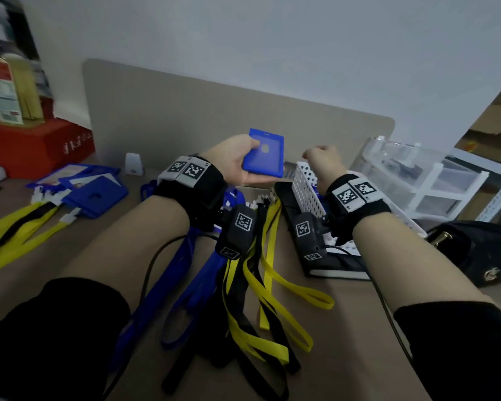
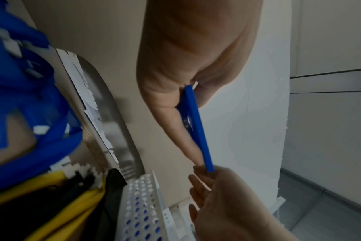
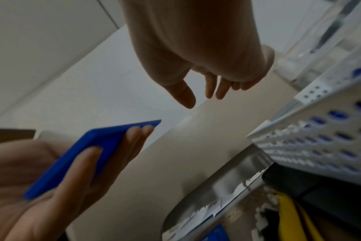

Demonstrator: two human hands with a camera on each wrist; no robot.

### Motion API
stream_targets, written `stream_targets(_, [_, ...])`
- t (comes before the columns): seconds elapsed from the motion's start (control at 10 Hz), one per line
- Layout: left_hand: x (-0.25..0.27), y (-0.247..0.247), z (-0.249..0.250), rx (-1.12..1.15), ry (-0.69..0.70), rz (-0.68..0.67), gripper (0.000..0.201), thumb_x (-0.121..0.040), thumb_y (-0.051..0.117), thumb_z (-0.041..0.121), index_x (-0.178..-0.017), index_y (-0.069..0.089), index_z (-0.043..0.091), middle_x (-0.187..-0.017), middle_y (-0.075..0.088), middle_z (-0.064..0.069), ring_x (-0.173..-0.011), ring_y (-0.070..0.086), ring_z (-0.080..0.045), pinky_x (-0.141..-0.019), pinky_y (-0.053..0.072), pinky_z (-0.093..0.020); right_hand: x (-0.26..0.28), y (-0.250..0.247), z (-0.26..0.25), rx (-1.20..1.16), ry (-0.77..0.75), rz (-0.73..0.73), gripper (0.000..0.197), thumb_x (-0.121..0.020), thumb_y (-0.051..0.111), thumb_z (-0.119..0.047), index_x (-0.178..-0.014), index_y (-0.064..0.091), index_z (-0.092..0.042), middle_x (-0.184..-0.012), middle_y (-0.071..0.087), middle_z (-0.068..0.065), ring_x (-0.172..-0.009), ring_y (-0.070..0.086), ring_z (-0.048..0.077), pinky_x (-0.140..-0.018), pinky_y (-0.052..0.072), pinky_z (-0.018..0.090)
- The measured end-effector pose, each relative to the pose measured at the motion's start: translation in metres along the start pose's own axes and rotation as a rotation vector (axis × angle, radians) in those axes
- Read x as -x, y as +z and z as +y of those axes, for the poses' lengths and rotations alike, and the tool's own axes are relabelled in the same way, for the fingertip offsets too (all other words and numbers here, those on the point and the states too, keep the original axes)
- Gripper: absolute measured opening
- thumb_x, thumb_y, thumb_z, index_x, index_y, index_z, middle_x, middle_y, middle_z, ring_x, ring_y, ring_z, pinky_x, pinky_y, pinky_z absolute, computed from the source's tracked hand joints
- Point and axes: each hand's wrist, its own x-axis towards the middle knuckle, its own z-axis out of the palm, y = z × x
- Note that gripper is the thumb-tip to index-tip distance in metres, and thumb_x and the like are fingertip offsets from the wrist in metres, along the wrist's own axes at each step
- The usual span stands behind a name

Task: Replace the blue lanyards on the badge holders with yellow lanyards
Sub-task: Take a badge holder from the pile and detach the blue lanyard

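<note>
1. Held flat across the left hand (image 1: pixel 232 160), a blue badge holder (image 1: pixel 263 153) is raised above the desk (image 1: pixel 344 328); the thumb presses its upper face and the fingers (image 3: pixel 132 138) support it from below.
2. No lanyard is visible on this holder.
3. Right hand (image 1: pixel 323 163) hovers just beside the holder, apart from it. Its fingers hang relaxed and loosely bent, holding nothing, as the right wrist view confirms.
4. Blue lanyards (image 1: pixel 191 279) lie in a bundle on the desk under the left forearm; yellow lanyards (image 1: pixel 272 285), mixed with black straps (image 1: pixel 243 308), lie just to their right.
5. More blue badge holders (image 1: pixel 93 195) sit at the left of the desk, with yellow lanyards clipped on and trailing toward the near edge.
6. White perforated basket (image 1: pixel 307 189) stands below the right hand, resting on a black notebook (image 1: pixel 330 261); blue items show through its holes.
7. Beige partition (image 1: pixel 185 117) runs behind the desk.
</note>
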Motion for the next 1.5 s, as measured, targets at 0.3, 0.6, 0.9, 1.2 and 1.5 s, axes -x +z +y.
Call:
stream_targets(0.3, [-0.017,-0.063,-0.014,-0.063,-0.093,0.095,0.028,-0.103,0.035,0.016,-0.128,0.045,0.011,-0.133,0.054,-0.015,-0.115,0.058,-0.033,-0.067,0.051,-0.046,0.022,0.083,0.000,0.525,0.010,-0.508,0.009,-0.095,0.051,-0.013,-0.102,0.056,-0.007,-0.086,0.052,0.003,-0.115,0.053,0.021,-0.071,0.040,0.020])
stream_targets(0.6, [-0.035,-0.080,-0.023,-0.089,-0.162,0.102,0.035,-0.102,0.038,0.017,-0.136,0.040,0.010,-0.133,0.054,-0.016,-0.116,0.058,-0.032,-0.060,0.054,-0.044,-0.026,0.113,0.049,0.846,-0.014,-0.415,0.040,-0.097,0.048,-0.019,-0.133,0.050,-0.001,-0.138,0.051,0.015,-0.127,0.049,0.028,-0.099,0.041,0.029])
stream_targets(0.9, [-0.026,-0.079,-0.027,-0.145,-0.183,0.125,0.024,-0.102,0.040,0.013,-0.125,0.043,0.012,-0.113,0.054,-0.013,-0.083,0.060,-0.026,-0.058,0.054,-0.042,-0.041,0.103,0.053,0.737,-0.033,-0.220,0.032,-0.090,0.060,-0.025,-0.115,0.063,-0.005,-0.107,0.066,0.014,-0.089,0.062,0.028,-0.076,0.052,0.032])
stream_targets(1.2, [-0.003,-0.066,-0.028,-0.198,-0.128,0.109,0.028,-0.103,0.036,0.009,-0.130,0.042,0.010,-0.119,0.053,-0.013,-0.103,0.059,-0.029,-0.069,0.052,-0.041,-0.022,0.087,0.040,0.194,-0.109,0.010,0.026,-0.095,0.048,-0.020,-0.093,0.066,-0.002,-0.090,0.071,0.018,-0.084,0.068,0.032,-0.078,0.054,0.035])
stream_targets(1.5, [0.021,-0.056,-0.038,-0.227,-0.066,0.083,0.056,-0.102,0.033,0.002,-0.149,0.024,0.030,-0.122,0.049,-0.011,-0.079,0.063,-0.025,-0.060,0.053,-0.039,-0.002,0.078,0.055,-0.028,-0.004,-0.151,0.032,-0.090,0.065,-0.022,-0.077,0.064,0.007,-0.067,0.068,0.018,-0.054,0.064,0.023,-0.073,0.059,0.042])
